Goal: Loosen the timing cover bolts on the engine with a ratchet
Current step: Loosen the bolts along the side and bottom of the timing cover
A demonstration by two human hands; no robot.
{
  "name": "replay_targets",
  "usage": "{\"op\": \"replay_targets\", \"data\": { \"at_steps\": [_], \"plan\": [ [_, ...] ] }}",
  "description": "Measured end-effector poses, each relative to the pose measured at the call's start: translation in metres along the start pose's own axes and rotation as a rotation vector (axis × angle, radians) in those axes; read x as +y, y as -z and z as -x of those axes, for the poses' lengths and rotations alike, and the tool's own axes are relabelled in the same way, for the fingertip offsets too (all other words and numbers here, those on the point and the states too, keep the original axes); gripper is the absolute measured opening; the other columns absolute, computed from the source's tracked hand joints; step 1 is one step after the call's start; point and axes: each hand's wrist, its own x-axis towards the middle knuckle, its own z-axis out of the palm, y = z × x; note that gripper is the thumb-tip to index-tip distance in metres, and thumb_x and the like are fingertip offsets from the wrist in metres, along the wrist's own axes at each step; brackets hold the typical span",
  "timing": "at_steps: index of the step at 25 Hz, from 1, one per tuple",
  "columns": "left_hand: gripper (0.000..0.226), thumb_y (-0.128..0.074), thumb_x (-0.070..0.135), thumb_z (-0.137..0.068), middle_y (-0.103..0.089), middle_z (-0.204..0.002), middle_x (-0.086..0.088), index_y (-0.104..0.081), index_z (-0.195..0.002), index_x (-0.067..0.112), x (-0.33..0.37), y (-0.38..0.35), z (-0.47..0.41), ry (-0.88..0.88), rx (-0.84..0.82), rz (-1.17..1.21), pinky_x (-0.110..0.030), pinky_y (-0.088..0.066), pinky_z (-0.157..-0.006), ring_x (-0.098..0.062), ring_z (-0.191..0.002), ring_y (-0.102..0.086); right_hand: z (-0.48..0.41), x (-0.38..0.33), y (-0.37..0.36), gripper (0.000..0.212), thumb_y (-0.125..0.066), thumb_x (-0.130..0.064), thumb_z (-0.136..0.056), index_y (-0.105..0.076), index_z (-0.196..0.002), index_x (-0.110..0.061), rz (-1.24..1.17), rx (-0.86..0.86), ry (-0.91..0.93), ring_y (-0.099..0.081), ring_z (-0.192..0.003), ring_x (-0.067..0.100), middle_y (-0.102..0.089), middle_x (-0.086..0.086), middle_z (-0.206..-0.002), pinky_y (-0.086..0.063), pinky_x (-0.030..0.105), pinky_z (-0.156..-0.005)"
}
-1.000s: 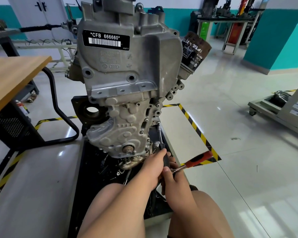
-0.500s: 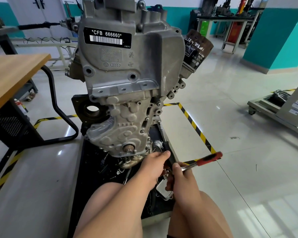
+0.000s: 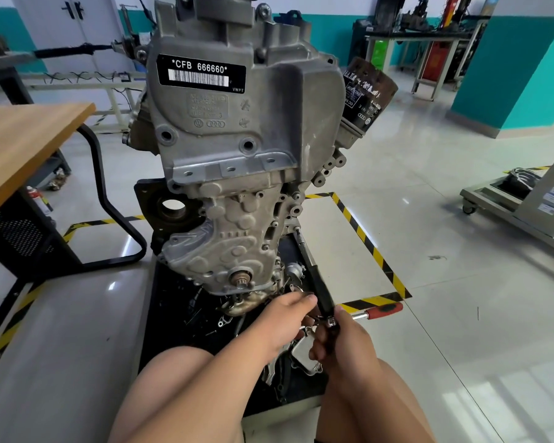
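The engine (image 3: 247, 148) stood upright. A black extension bar (image 3: 317, 282) ran from the right edge of the timing cover (image 3: 234, 244) down to the ratchet (image 3: 385, 310), whose red handle pointed to the right. The right hand (image 3: 349, 346) gripped the ratchet near its head. The left hand (image 3: 282, 321) touched the bar with straight fingers.

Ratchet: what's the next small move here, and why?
Probably slide the right hand out onto the red grip of the ratchet before pulling. That hand holds at the head end, where leverage looks poor; the grip sticks out free to the right. The black extension runs up to the right edge of the engine, with the left hand touching it.
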Motion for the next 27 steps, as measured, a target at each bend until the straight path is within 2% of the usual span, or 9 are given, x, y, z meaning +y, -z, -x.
{"op": "replay_targets", "data": {
  "at_steps": [2,5,9,13,15,20,23,25,27],
  "plan": [
    [0.012,-0.056,0.027,-0.096,-0.069,-0.084,0.008,-0.067,-0.091,0.026,0.000,-0.002,0.001,-0.021,0.003,0.008,-0.023,-0.050,-0.076,-0.007,-0.080,-0.063,-0.001,0.000,0.000,0.037,-0.041,-0.031,-0.099,-0.056,-0.075,-0.009,0.033,0.010,0.033,-0.043,-0.041,0.022,-0.048,0.007,-0.052,-0.039,0.034,-0.051],
    [0.016,-0.059,0.023,-0.095,-0.069,-0.085,-0.001,-0.069,-0.100,0.012,0.001,-0.003,-0.001,-0.037,0.014,0.048,-0.024,-0.049,-0.065,-0.010,-0.073,-0.062,0.006,0.007,0.000,0.022,-0.043,-0.034,-0.099,-0.049,-0.117,-0.025,0.436,0.045,0.283,-0.062,-0.070,0.011,-0.064,-0.003,-0.080,-0.048,0.024,-0.066],
    [0.018,-0.064,0.025,-0.091,-0.071,-0.090,-0.003,-0.068,-0.101,0.010,-0.001,-0.004,-0.002,-0.035,0.054,0.049,-0.024,-0.047,-0.067,-0.013,-0.078,-0.063,0.009,0.016,-0.002,0.058,-0.045,-0.035,-0.098,-0.011,-0.145,-0.041,0.790,-0.002,0.446,-0.057,-0.076,-0.012,-0.060,-0.019,-0.087,-0.038,0.008,-0.062],
    [0.021,-0.065,0.032,-0.090,-0.066,-0.079,0.002,-0.067,-0.095,0.012,-0.003,-0.004,-0.004,-0.061,0.085,0.012,-0.025,-0.044,-0.064,-0.012,-0.070,-0.058,0.003,0.012,0.000,0.038,-0.044,-0.033,-0.099,-0.034,-0.136,-0.030,0.519,-0.012,0.332,-0.060,-0.082,0.008,-0.062,-0.008,-0.092,-0.045,0.026,-0.076],
    [0.019,-0.059,0.034,-0.093,-0.064,-0.080,0.000,-0.066,-0.093,0.016,-0.004,-0.005,-0.005,-0.065,0.070,0.009,-0.026,-0.047,-0.064,-0.012,-0.068,-0.058,0.002,0.006,0.001,0.020,-0.043,-0.033,-0.100,-0.052,-0.114,-0.023,0.308,-0.018,0.186,-0.058,-0.061,0.015,-0.062,0.001,-0.075,-0.046,0.032,-0.063],
    [0.020,-0.051,0.023,-0.099,-0.066,-0.059,0.014,-0.058,-0.080,0.026,-0.005,-0.012,-0.003,-0.046,-0.020,0.031,-0.005,-0.044,-0.048,0.008,-0.050,-0.058,0.000,-0.007,0.006,0.034,-0.040,-0.033,-0.101,-0.052,-0.090,-0.003,-0.139,-0.092,-0.084,-0.034,-0.038,0.019,-0.045,0.010,-0.057,-0.040,0.031,-0.043],
    [0.014,-0.056,0.023,-0.097,-0.071,-0.086,-0.002,-0.067,-0.092,0.015,-0.003,-0.013,-0.003,-0.048,-0.006,0.064,-0.022,-0.052,-0.071,-0.011,-0.076,-0.064,0.003,-0.002,0.005,0.025,-0.043,-0.033,-0.100,-0.052,-0.113,-0.013,0.199,0.000,0.116,-0.054,-0.053,0.020,-0.061,0.005,-0.070,-0.050,0.036,-0.058],
    [0.016,-0.060,0.025,-0.094,-0.068,-0.091,-0.008,-0.068,-0.095,0.011,-0.003,-0.013,-0.004,-0.048,0.028,0.081,-0.033,-0.050,-0.076,-0.019,-0.082,-0.061,0.008,0.004,0.004,0.045,-0.045,-0.033,-0.098,-0.030,-0.140,-0.034,0.535,0.057,0.320,-0.064,-0.073,0.005,-0.068,-0.010,-0.098,-0.051,0.019,-0.071],
    [0.018,-0.062,0.026,-0.092,-0.067,-0.087,-0.008,-0.067,-0.094,0.009,-0.004,-0.014,-0.005,-0.036,0.057,0.093,-0.030,-0.048,-0.071,-0.017,-0.078,-0.059,0.013,0.009,0.000,0.063,-0.045,-0.034,-0.097,-0.006,-0.143,-0.052,0.779,0.030,0.476,-0.062,-0.085,-0.006,-0.060,-0.027,-0.111,-0.046,0.009,-0.069]
  ]
}}
